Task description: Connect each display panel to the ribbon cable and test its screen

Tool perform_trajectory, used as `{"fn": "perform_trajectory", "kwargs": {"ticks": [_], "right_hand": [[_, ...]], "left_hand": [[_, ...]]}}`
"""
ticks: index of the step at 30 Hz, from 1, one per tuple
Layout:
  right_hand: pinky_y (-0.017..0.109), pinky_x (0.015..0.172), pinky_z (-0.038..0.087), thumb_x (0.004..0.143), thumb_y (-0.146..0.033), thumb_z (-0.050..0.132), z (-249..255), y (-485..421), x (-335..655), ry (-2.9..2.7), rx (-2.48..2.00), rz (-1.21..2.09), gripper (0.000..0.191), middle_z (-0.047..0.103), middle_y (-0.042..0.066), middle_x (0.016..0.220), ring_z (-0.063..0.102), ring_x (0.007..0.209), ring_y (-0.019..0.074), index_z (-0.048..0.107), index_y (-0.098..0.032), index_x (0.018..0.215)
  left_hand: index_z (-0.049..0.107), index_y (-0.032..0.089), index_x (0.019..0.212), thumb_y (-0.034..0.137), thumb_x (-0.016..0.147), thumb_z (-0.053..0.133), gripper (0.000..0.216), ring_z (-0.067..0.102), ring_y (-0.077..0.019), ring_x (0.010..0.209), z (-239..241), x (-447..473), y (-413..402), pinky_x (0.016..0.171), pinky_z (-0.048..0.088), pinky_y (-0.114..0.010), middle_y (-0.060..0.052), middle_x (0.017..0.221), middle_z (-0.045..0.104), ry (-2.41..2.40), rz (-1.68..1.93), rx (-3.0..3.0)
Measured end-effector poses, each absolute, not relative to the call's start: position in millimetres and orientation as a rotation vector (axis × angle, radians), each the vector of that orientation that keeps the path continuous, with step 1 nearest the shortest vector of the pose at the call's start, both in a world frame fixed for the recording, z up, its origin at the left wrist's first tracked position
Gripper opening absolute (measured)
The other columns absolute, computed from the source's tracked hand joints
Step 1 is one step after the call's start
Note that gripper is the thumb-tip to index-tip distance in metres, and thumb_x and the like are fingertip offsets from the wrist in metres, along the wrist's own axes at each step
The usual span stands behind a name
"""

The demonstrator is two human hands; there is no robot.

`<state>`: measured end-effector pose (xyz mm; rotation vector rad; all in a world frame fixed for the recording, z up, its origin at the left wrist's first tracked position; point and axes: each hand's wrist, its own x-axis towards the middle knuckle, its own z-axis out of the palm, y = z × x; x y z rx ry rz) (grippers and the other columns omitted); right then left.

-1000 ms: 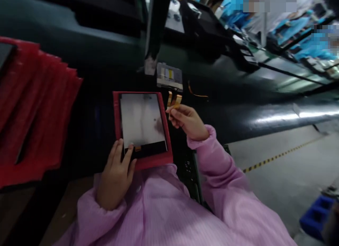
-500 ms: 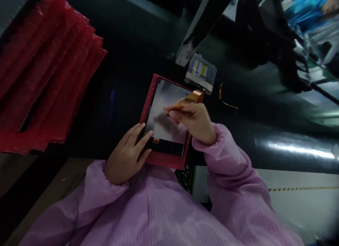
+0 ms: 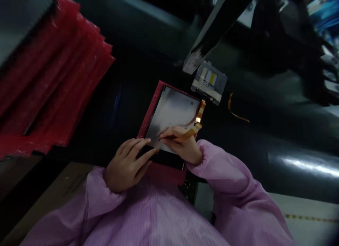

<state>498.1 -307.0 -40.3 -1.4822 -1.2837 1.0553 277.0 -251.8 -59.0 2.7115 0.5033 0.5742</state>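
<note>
A flat display panel with a silvery back and a black lower strip lies on a red bubble bag at the table's near edge. My left hand rests on the panel's lower left edge, fingers stretched out, its fingertips beside a small orange connector tab. My right hand pinches an orange flex cable over the lower part of the panel. The cable's loose end curls up past the panel's right edge. Its held end is mostly hidden by my fingers.
A grey taped box-like fixture stands just behind the panel, near a dark post. Another orange flex strip lies to the right. A stack of red bubble bags fills the left. Blue clothing of a person shows at top right.
My right hand has moved down and left over the panel with the flex cable, closer to the small orange tab. My left hand stays at the panel's edge. The view has shifted slightly.
</note>
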Motion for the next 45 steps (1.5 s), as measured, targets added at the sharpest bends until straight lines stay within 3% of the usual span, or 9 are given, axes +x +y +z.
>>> {"fn": "perform_trajectory", "kwargs": {"ticks": [9, 15, 17, 24, 28, 33, 39, 45], "right_hand": [[0.032, 0.081, 0.051, 0.093, -0.034, 0.06, -42, -311, 492, -1.351, -1.494, 0.991, 0.019, 0.07, 0.005, 0.091, 0.065, 0.085, 0.0164, 0.074, -0.021, 0.093], [0.028, 0.069, 0.051, 0.09, -0.029, 0.063, -46, -312, 489, -1.363, -1.56, 0.95, 0.014, 0.069, 0.003, 0.084, 0.064, 0.075, 0.0154, 0.072, -0.019, 0.094], [0.028, 0.072, 0.051, 0.089, -0.028, 0.064, -46, -312, 489, -1.365, -1.563, 0.931, 0.012, 0.069, 0.003, 0.084, 0.064, 0.078, 0.0158, 0.072, -0.019, 0.092], [0.031, 0.086, 0.051, 0.092, -0.028, 0.061, -45, -315, 486, -1.424, -1.517, 0.899, 0.015, 0.072, 0.006, 0.097, 0.066, 0.094, 0.0176, 0.073, -0.02, 0.092], [0.03, 0.079, 0.053, 0.094, -0.027, 0.056, -44, -317, 485, -1.432, -1.516, 0.892, 0.018, 0.072, 0.005, 0.093, 0.066, 0.086, 0.0161, 0.073, -0.021, 0.097], [0.03, 0.085, 0.052, 0.094, -0.025, 0.056, -43, -321, 486, -1.426, -1.522, 0.884, 0.018, 0.069, 0.005, 0.096, 0.065, 0.09, 0.0156, 0.074, -0.022, 0.094], [0.029, 0.072, 0.054, 0.091, -0.024, 0.06, -47, -324, 484, -1.293, -1.622, 0.887, 0.011, 0.071, 0.004, 0.09, 0.067, 0.079, 0.015, 0.069, -0.019, 0.097], [0.031, 0.076, 0.055, 0.09, -0.022, 0.062, -45, -324, 484, -1.397, -1.581, 0.909, 0.007, 0.072, 0.003, 0.089, 0.068, 0.083, 0.0162, 0.069, -0.021, 0.09]], "left_hand": [[0.063, 0.024, 0.121, 0.019, 0.094, 0.05, 0.03, 0.049, -0.0264, 0.122, -62, 278, -253, 0.1, 0.045, -0.045, -0.009, 0.131, 0.056, 0.56, 0.575, 2.663], [0.064, 0.028, 0.122, 0.019, 0.095, 0.049, 0.032, 0.049, -0.0259, 0.124, -70, 277, -255, 0.101, 0.045, -0.045, -0.008, 0.131, 0.057, 0.541, 0.67, 2.701], [0.064, 0.029, 0.122, 0.019, 0.095, 0.048, 0.033, 0.049, -0.0258, 0.124, -72, 277, -254, 0.101, 0.046, -0.046, -0.008, 0.132, 0.056, 0.534, 0.678, 2.716], [0.065, 0.028, 0.12, 0.017, 0.093, 0.051, 0.032, 0.052, -0.0266, 0.121, -72, 276, -252, 0.097, 0.049, -0.047, -0.009, 0.126, 0.06, 0.462, 0.729, 2.781], [0.067, 0.025, 0.117, 0.016, 0.092, 0.053, 0.03, 0.054, -0.0274, 0.119, -71, 277, -250, 0.096, 0.05, -0.047, -0.01, 0.125, 0.061, 0.427, 0.765, 2.791], [0.068, 0.024, 0.117, 0.016, 0.091, 0.055, 0.03, 0.057, -0.0276, 0.117, -67, 277, -249, 0.095, 0.05, -0.047, -0.01, 0.122, 0.063, 0.398, 0.747, 2.826], [0.068, 0.026, 0.113, 0.019, 0.088, 0.063, 0.026, 0.058, -0.0256, 0.115, -70, 275, -247, 0.099, 0.049, -0.045, -0.007, 0.118, 0.067, 0.386, 0.773, 2.811], [0.068, 0.027, 0.114, 0.021, 0.088, 0.064, 0.027, 0.058, -0.0246, 0.117, -71, 274, -247, 0.099, 0.049, -0.044, -0.005, 0.12, 0.067, 0.393, 0.739, 2.783]]}}
